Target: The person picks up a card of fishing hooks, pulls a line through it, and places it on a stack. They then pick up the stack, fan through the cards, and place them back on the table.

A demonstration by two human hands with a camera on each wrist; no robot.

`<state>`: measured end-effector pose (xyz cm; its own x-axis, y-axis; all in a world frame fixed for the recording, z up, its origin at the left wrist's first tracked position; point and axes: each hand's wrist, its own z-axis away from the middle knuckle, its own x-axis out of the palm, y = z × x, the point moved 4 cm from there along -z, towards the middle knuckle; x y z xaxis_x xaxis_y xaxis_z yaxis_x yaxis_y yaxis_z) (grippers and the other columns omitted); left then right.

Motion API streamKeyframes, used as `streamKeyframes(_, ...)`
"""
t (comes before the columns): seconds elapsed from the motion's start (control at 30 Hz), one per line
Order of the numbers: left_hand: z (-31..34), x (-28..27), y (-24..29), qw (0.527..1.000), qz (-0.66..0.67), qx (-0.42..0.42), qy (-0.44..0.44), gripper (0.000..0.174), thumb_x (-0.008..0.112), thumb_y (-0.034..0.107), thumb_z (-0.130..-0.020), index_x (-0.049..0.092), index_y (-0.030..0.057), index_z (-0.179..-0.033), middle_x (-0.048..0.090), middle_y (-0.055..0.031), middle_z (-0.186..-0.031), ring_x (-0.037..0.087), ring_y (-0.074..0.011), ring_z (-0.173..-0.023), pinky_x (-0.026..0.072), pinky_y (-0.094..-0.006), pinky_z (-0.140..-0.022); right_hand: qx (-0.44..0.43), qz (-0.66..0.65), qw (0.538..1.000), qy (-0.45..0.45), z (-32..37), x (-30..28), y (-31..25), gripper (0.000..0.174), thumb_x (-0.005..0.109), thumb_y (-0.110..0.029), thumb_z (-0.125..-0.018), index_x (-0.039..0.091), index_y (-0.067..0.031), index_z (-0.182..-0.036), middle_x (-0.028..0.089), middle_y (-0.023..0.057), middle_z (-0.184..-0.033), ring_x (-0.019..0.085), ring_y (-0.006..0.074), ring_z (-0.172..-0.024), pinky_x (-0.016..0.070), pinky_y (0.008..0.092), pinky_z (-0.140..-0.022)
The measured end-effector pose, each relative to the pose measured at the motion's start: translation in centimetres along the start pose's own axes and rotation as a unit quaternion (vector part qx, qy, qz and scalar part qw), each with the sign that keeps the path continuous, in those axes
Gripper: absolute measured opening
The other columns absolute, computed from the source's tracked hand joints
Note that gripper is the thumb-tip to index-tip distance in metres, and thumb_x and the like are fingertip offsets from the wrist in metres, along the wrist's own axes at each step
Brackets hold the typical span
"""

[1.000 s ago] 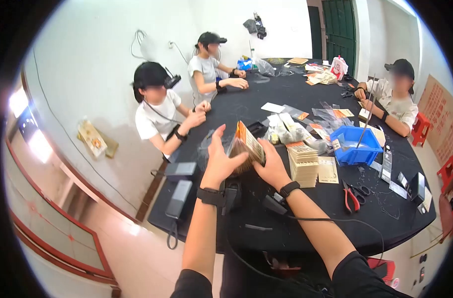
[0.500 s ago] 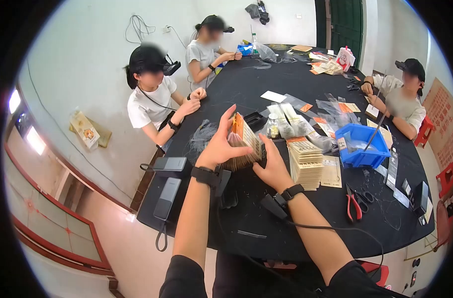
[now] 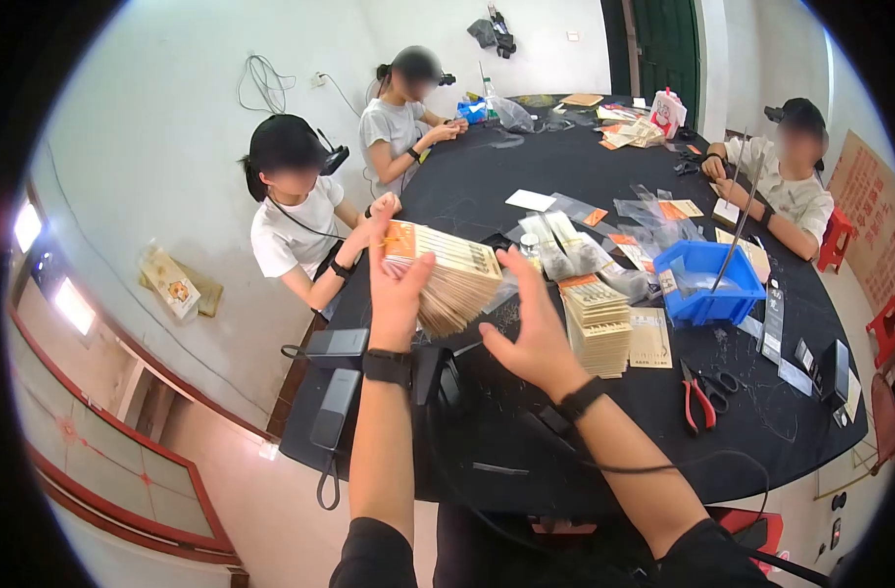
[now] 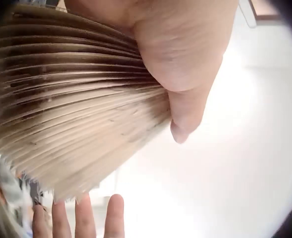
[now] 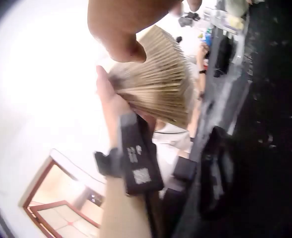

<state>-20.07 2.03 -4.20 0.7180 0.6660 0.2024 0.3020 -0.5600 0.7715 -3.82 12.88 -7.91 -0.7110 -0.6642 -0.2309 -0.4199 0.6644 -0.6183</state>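
My left hand (image 3: 394, 299) grips a thick stack of beige and orange printed cards (image 3: 457, 274) by one end, raised over the near left of the table. The cards' free edges spread like a fan, plain in the left wrist view (image 4: 71, 114). Just right of the stack, my right hand (image 3: 538, 338) has its thumb and fingers apart, with fingertips close to the cards' edges. Its fingertips (image 4: 84, 218) show below the fan in the left wrist view. A second pile of similar cards (image 3: 599, 338) stands on the table by my right hand, beside a single card (image 3: 649, 338).
Red-handled pliers (image 3: 699, 400), black scissors (image 3: 724, 387) and a blue bin (image 3: 707, 284) lie to the right on the black cloth (image 3: 506, 431). Filled plastic bags (image 3: 580, 250) sit beyond the pile. Two power banks (image 3: 336, 407) are at the left edge. Three people sit around the table.
The card stack has come up and left in my left hand, turning so its faces tilt upward and its edges fan out. My right hand has drawn apart from it, fingers spread.
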Motion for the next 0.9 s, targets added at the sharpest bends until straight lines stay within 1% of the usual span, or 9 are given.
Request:
streamKeyframes(0.03, -0.3, 0.1, 0.7, 1.000, -0.003, 0.026, 0.016, 0.072, 0.065, 0.017, -0.095, 0.024, 0.0076, -0.154, 0.052, -0.0090, -0.132, 0.056, -0.0174, -0.116, 0.0469, -0.0359, -0.101, -0.026, 0.003, 0.999, 0.017, -0.7, -1.1, -1.2, 0.071, 0.070, -0.010, -0.077, 0.041, -0.0042, -0.142, 0.038, 0.0252, -0.148, 0.034, 0.0400, -0.141, 0.0286, 0.0441, -0.115)
streamKeyframes(0.13, 0.6, 2.2, 2.4, 0.995, 0.085, -0.054, 0.017, 0.067, 0.058, 0.029, -0.100, 0.024, 0.0102, -0.154, 0.054, -0.0087, -0.129, 0.057, -0.0192, -0.116, 0.0476, -0.0374, -0.101, -0.017, -0.004, 0.999, -0.034, -1.7, -5.6, -4.1, 0.063, 0.069, -0.011, -0.080, 0.047, -0.0054, -0.138, 0.041, 0.0208, -0.148, 0.038, 0.0344, -0.140, 0.0310, 0.0427, -0.114)
streamKeyframes(0.2, 2.5, 4.7, 2.3, 0.978, 0.151, -0.136, -0.039, 0.067, 0.050, 0.045, -0.102, 0.023, 0.0148, -0.156, 0.054, -0.0057, -0.128, 0.054, -0.0211, -0.121, 0.0459, -0.0385, -0.103, 0.038, -0.114, 0.990, -0.069, -1.3, -8.5, -4.6, 0.061, 0.070, -0.014, -0.082, 0.048, -0.0067, -0.138, 0.042, 0.0176, -0.148, 0.040, 0.0305, -0.138, 0.0327, 0.0418, -0.112)
streamKeyframes(0.27, 5.3, 8.0, 1.9, 0.948, 0.219, -0.230, -0.029, 0.068, 0.046, 0.053, -0.101, 0.030, 0.0136, -0.154, 0.055, -0.0065, -0.129, 0.055, -0.0225, -0.121, 0.0435, -0.0394, -0.106, 0.081, -0.183, 0.974, -0.102, 0.0, -11.3, -3.6, 0.057, 0.074, -0.023, -0.085, 0.053, -0.0069, -0.135, 0.047, 0.0143, -0.145, 0.044, 0.0260, -0.135, 0.0357, 0.0415, -0.110)
streamKeyframes(0.33, 8.0, 10.2, -0.4, 0.904, 0.294, -0.304, -0.063, 0.068, 0.043, 0.055, -0.101, 0.032, 0.0108, -0.153, 0.056, -0.0074, -0.130, 0.055, -0.0231, -0.122, 0.0432, -0.0391, -0.106, 0.055, -0.163, 0.968, -0.181, 1.1, -13.4, -3.4, 0.053, 0.077, -0.027, -0.083, 0.059, -0.0058, -0.128, 0.053, 0.0138, -0.140, 0.047, 0.0260, -0.133, 0.0361, 0.0412, -0.110)
streamKeyframes(0.37, 9.2, 11.2, -1.1, 0.883, 0.326, -0.328, -0.076, 0.069, 0.042, 0.055, -0.102, 0.033, 0.0096, -0.152, 0.056, -0.0076, -0.130, 0.054, -0.0230, -0.123, 0.0431, -0.0390, -0.107, 0.101, -0.199, 0.958, -0.180, 1.9, -14.1, -3.5, 0.049, 0.081, -0.030, -0.080, 0.066, -0.0047, -0.119, 0.057, 0.0137, -0.135, 0.051, 0.0261, -0.129, 0.0369, 0.0404, -0.109)
streamKeyframes(0.43, 11.0, 13.0, -2.0, 0.850, 0.369, -0.362, -0.098, 0.069, 0.041, 0.056, -0.102, 0.033, 0.0086, -0.152, 0.055, -0.0082, -0.132, 0.054, -0.0226, -0.125, 0.0438, -0.0394, -0.107, 0.112, -0.222, 0.947, -0.203, 3.3, -15.2, -2.8, 0.050, 0.084, -0.031, -0.076, 0.068, -0.0048, -0.115, 0.059, 0.0135, -0.132, 0.054, 0.0264, -0.126, 0.0379, 0.0402, -0.109)
streamKeyframes(0.53, 12.0, 12.9, -3.5, 0.839, 0.378, -0.360, -0.155, 0.069, 0.045, 0.052, -0.101, 0.026, 0.0135, -0.155, 0.050, -0.0077, -0.139, 0.050, -0.0240, -0.130, 0.0419, -0.0412, -0.109, 0.140, -0.282, 0.925, -0.214, 5.3, -15.4, -1.7, 0.046, 0.083, -0.026, -0.077, 0.068, -0.0033, -0.115, 0.061, 0.0133, -0.129, 0.053, 0.0262, -0.126, 0.0379, 0.0410, -0.110)
streamKeyframes(0.9, 13.1, 12.7, -4.4, 0.825, 0.347, -0.421, -0.147, 0.075, 0.047, 0.056, -0.099, 0.024, 0.0096, -0.154, 0.044, -0.0146, -0.146, 0.047, -0.0269, -0.133, 0.0411, -0.0423, -0.110, 0.205, -0.354, 0.879, -0.246, 7.1, -14.0, -0.4, 0.046, 0.078, -0.016, -0.081, 0.062, -0.0045, -0.123, 0.055, 0.0093, -0.130, 0.046, 0.0245, -0.131, 0.0335, 0.0412, -0.113)
